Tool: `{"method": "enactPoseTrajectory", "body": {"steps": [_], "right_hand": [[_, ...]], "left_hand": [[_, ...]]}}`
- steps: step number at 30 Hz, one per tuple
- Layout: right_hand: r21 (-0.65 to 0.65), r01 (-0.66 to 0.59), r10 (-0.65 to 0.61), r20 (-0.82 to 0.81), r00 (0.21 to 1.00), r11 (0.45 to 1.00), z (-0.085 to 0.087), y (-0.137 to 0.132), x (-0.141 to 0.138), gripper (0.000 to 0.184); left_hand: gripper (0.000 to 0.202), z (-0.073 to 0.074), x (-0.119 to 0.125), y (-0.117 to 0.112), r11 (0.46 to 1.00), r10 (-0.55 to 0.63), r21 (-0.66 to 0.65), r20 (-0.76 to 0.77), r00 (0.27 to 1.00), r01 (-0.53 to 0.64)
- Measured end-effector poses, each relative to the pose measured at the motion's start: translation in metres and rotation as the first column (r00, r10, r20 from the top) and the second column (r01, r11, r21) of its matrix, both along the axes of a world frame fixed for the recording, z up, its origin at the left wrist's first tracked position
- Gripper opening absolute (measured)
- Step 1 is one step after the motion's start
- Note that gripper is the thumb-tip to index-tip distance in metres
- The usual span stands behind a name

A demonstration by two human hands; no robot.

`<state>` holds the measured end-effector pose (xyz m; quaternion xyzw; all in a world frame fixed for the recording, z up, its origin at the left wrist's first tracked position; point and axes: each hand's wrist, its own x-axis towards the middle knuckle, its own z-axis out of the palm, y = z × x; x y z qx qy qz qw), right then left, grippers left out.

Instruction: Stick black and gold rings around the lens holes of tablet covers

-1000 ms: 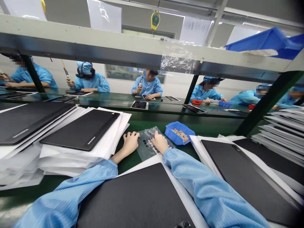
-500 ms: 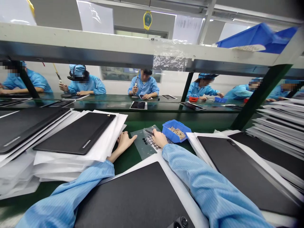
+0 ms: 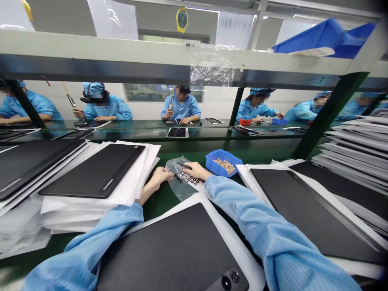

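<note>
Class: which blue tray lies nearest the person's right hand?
The small blue tray holding tan parts, just beyond the right hand; the large blue trays sit overhead.

Clear crinkled plastic bag (image 3: pixel 179 186) lies flat on the green bench top (image 3: pixel 160 204), left edge lifted, with rows of small black rings (image 3: pixel 190 178) showing through it.

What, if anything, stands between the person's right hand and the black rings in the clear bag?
Nothing visible but the clear bag itself: the right hand rests on it beside the black rings. The left hand touches its left edge; the blue tray stands aside.
</note>
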<state>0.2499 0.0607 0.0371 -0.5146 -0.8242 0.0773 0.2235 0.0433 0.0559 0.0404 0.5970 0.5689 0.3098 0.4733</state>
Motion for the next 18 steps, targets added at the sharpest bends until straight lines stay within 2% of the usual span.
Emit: {"method": "enactPoseTrajectory", "body": {"steps": [4, 7, 9, 11, 13, 15, 18], "right_hand": [[0.025, 0.060, -0.058, -0.065, 0.996, 0.998, 0.001, -0.001, -0.002, 0.023], [0.100, 0.213, -0.194, -0.169, 0.966, 0.972, 0.009, -0.007, -0.008, 0.018], [0.159, 0.286, -0.243, -0.243, 0.939, 0.945, 0.016, -0.014, -0.016, 0.017], [0.196, 0.266, -0.207, -0.277, 0.938, 0.944, 0.021, -0.022, -0.028, 0.017], [0.189, 0.184, -0.129, -0.271, 0.954, 0.965, 0.021, -0.027, -0.039, 0.012], [0.143, 0.120, -0.079, -0.266, 0.961, 0.982, 0.015, -0.030, -0.048, 0.015], [0.068, 0.123, -0.097, -0.300, 0.949, 0.990, 0.001, -0.030, -0.052, 0.019]], "left_hand": [[0.029, -0.001, 0.005, -0.006, 0.990, -0.021, -0.127, 0.274, 0.962, 0.058], [0.030, -0.003, 0.006, -0.009, 0.984, 0.022, -0.174, 0.385, 0.923, 0.049], [0.030, -0.004, 0.007, -0.009, 0.981, 0.051, -0.190, 0.433, 0.900, 0.036], [0.030, -0.005, 0.007, -0.010, 0.979, 0.072, -0.203, 0.464, 0.883, 0.027], [0.030, -0.006, 0.008, -0.011, 0.977, 0.084, -0.210, 0.477, 0.875, 0.021], [0.031, -0.007, 0.009, -0.012, 0.977, 0.091, -0.214, 0.477, 0.874, 0.015], [0.029, -0.008, 0.009, -0.012, 0.976, 0.099, -0.220, 0.463, 0.881, 0.006]]}}
